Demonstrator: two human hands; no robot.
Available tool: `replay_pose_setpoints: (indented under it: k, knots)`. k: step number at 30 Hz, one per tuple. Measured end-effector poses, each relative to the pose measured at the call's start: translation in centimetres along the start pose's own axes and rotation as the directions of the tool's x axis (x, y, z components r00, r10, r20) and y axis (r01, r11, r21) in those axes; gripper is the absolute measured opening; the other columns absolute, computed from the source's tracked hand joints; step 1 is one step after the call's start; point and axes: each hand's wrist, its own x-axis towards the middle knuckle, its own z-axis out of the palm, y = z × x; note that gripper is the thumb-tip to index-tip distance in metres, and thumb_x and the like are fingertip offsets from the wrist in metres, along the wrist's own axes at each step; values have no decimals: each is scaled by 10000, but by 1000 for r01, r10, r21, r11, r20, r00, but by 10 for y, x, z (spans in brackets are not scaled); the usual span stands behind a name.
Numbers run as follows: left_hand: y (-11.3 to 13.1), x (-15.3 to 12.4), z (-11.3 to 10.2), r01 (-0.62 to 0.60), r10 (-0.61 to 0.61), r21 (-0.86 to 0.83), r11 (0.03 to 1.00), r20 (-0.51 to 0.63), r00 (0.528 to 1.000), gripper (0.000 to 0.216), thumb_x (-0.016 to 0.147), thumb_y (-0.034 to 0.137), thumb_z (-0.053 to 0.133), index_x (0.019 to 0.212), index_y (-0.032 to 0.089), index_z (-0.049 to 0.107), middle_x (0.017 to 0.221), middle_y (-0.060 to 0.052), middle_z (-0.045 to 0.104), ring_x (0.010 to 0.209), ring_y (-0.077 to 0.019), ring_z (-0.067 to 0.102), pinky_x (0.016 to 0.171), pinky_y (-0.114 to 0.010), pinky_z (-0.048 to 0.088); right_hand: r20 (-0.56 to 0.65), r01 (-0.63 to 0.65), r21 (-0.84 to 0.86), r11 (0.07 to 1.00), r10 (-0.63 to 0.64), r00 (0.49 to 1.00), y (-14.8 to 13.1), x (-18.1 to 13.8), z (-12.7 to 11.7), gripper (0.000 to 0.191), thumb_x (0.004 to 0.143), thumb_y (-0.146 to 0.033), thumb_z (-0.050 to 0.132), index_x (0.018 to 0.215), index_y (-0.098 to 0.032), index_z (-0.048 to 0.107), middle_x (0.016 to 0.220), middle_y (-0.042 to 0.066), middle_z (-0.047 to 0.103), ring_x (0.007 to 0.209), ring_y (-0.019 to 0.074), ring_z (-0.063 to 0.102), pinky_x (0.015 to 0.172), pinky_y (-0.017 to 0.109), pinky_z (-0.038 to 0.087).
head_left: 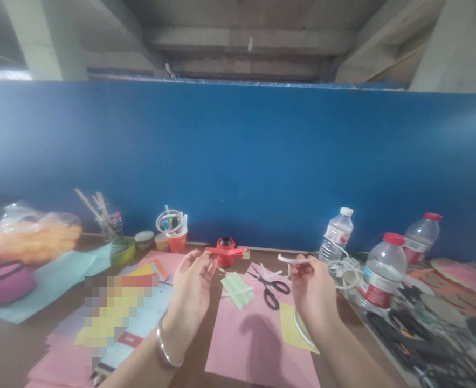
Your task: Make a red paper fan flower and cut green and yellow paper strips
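My left hand (pixel 193 280), with a silver bangle at its wrist, is raised over the table and pinches one end of a narrow red strip (pixel 232 252) with a pale greenish tip. My right hand (pixel 311 283) grips a thin white strip (pixel 288 260), slightly curved, that points toward the red one. A gap separates the two strips. Below them lies a pink paper sheet (pixel 238 350) bearing a piece of light green paper (pixel 238 290), black-handled scissors (pixel 270 291) with blades apart, and a yellow paper (pixel 292 328). A white ring-shaped roll (pixel 302 330) is partly hidden by my right forearm.
Behind the red strip stands a red round object (pixel 225 264). Coloured papers (pixel 68 334) are stacked at left, near a red cup (pixel 177 241) of pens and a green tape roll (pixel 123 251). Bottles (pixel 383 272) and white cord (pixel 347 275) stand right. A blue partition (pixel 238 161) closes the back.
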Motion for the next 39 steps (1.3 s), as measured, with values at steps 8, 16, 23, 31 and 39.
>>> replay_pose_setpoints:
  k: [8, 16, 23, 31, 39]
  knots:
    - [1, -5, 4, 29, -28, -68, 997, 16, 999, 163, 688, 19, 603, 731, 162, 537, 657, 26, 602, 612, -87, 619, 659, -213, 527, 267, 133, -367, 921, -33, 963, 31, 18, -18, 249, 507, -90, 609, 724, -204, 654, 654, -5, 613, 547, 145, 514, 509, 253, 404]
    - [-15, -23, 5, 148, -142, -58, 987, 98, 985, 152, 705, 63, 626, 763, 180, 550, 749, 12, 613, 730, -104, 622, 761, -230, 508, 480, -9, -199, 980, 106, 871, 31, -44, 19, 296, 682, -226, 625, 968, -182, 567, 739, 21, 625, 679, 169, 580, 565, 268, 463]
    - [-27, -34, 5, 234, -231, -27, 972, 65, 971, 145, 710, 41, 612, 722, 161, 532, 689, 8, 608, 675, -105, 623, 735, -241, 524, 331, -45, -146, 988, 92, 939, 25, -61, 21, 141, 718, -267, 630, 815, -170, 598, 700, 10, 608, 625, 144, 549, 598, 270, 460]
    - [-30, -45, 13, 180, -173, -12, 984, 213, 962, 182, 719, 103, 638, 852, 198, 558, 800, 16, 617, 761, -104, 611, 764, -224, 483, 307, -161, 74, 984, 131, 942, 24, -63, 23, 153, 714, -276, 635, 810, -162, 601, 723, 30, 604, 629, 147, 543, 605, 291, 455]
    - [-30, -44, 15, 54, -130, 197, 979, 394, 910, 50, 735, 151, 609, 783, 153, 623, 776, -29, 628, 695, -139, 579, 644, -244, 464, 389, -195, 113, 974, 137, 911, 18, -65, 23, 62, 704, -205, 649, 757, -175, 633, 664, -7, 601, 597, 121, 531, 563, 244, 438]
